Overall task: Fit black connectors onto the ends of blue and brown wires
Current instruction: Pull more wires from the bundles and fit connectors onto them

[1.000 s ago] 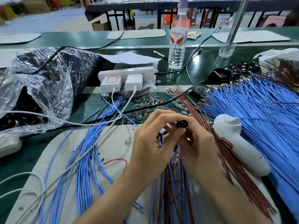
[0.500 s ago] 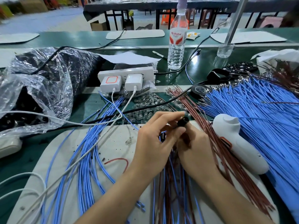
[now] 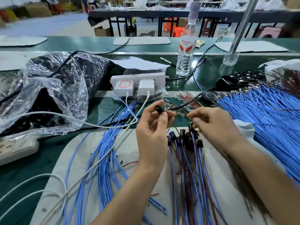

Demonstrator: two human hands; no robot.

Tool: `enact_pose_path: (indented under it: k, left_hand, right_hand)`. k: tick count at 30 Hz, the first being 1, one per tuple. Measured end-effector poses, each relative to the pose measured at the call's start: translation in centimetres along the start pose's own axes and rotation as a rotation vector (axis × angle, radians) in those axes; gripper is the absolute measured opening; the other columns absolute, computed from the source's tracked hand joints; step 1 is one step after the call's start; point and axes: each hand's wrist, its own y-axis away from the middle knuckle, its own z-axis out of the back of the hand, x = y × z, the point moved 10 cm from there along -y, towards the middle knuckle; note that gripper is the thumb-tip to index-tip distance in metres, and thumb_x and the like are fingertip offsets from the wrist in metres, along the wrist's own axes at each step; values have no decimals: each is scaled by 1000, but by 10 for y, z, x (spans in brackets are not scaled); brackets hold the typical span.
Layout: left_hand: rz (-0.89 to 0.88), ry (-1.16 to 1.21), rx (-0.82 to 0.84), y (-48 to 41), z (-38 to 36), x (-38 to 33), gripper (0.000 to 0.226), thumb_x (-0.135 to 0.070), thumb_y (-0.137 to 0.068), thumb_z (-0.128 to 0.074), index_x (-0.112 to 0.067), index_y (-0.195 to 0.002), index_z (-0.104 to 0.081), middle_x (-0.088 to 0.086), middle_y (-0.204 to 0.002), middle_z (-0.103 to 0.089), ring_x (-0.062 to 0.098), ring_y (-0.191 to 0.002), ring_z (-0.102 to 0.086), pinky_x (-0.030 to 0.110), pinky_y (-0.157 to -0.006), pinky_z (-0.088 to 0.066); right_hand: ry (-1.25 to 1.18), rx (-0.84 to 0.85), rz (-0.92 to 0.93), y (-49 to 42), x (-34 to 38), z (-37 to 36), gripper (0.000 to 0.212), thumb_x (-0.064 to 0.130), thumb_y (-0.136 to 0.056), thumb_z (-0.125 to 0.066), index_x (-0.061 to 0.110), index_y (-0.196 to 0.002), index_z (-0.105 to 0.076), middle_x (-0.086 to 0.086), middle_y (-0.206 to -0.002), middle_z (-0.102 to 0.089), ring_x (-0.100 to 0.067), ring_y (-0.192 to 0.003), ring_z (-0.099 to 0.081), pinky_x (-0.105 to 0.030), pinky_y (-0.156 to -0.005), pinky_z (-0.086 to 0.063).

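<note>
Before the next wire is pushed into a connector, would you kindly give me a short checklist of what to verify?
1. Black connector in left hand: ok, pinched between thumb and fingertips.
2. Wire in right hand: cannot tell; its fingers are pinched together, but blur hides what they hold.
3. Connector opening turned toward the right hand: cannot tell, too small.
4. Loose brown wires in reach: ok, lying just beyond the hands.
5. Finished bundle out of the way: ok, lying on the mat below both hands.

L hand (image 3: 152, 135) lifted connector (image 3: 159, 109) up-left; R hand (image 3: 215, 127) pulled away right.
</note>
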Motion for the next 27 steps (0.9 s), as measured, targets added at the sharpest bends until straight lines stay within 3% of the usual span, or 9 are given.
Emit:
enact_pose_path:
  k: [5,9,13,18,21,24,27]
  left_hand:
    - [-21,-25,33,5,-6,-2,20,-2,-95,-50,-15,-102,-64,-2,-79,-71,10,-83,-68,23,-80,-54]
    - [-38,-53,48,4,-8,-3,17,-6,-94,-50,-15,-100,-64,-2,-79,-70,9,-79,-68,23,-78,-54]
    - [-36,-100,93,5,-10,-1,14,-4,-95,-51,-9,-97,-64,-2,-72,-67,10,-73,-65,22,-74,-54]
    - [-53,-196,188,6,-19,1,15,-4,-94,-54,-14,-97,-65,-6,-77,-68,9,-74,-65,20,-73,-51]
    - [-76,-281,229,9,-23,1,14,-13,-92,-58,-23,-97,-65,-7,-78,-69,10,-77,-66,21,-74,-51]
    - [-73,-388,260,11,-24,5,14,-23,-89,-56,-28,-98,-65,-2,-83,-70,16,-80,-67,30,-78,-54]
    - [-80,-506,299,13,-28,10,20,-24,-89,-57,-17,-104,-67,0,-89,-70,15,-84,-67,31,-79,-54]
  right_hand:
    - [339,212,-72,-30,-10,-36,14,22,-88,-65,12,-93,-73,-10,-97,-72,-25,-95,-63,-28,-82,-45]
    - [341,116,-154,-38,-13,-34,18,33,-84,-68,20,-84,-57,-12,-96,-66,-30,-95,-61,-33,-80,-46]
    - [464,97,-123,-45,-7,-41,17,29,-88,-63,18,-100,-56,-9,-108,-61,-32,-100,-59,-34,-75,-42]
    - [479,108,-96,-49,-10,-51,8,19,-92,-56,14,-99,-58,-11,-108,-56,-33,-101,-56,-36,-78,-42]
    - [354,73,-13,-44,-6,-44,8,9,-88,-59,10,-96,-60,-12,-100,-61,-32,-97,-56,-33,-76,-41]
    - [104,-172,107,-24,8,-5,6,4,-86,-63,9,-89,-63,-8,-87,-62,-25,-83,-58,-35,-77,-47]
    - [-200,-310,55,3,1,27,9,5,-84,-69,14,-84,-67,0,-76,-68,-13,-68,-65,-20,-67,-51]
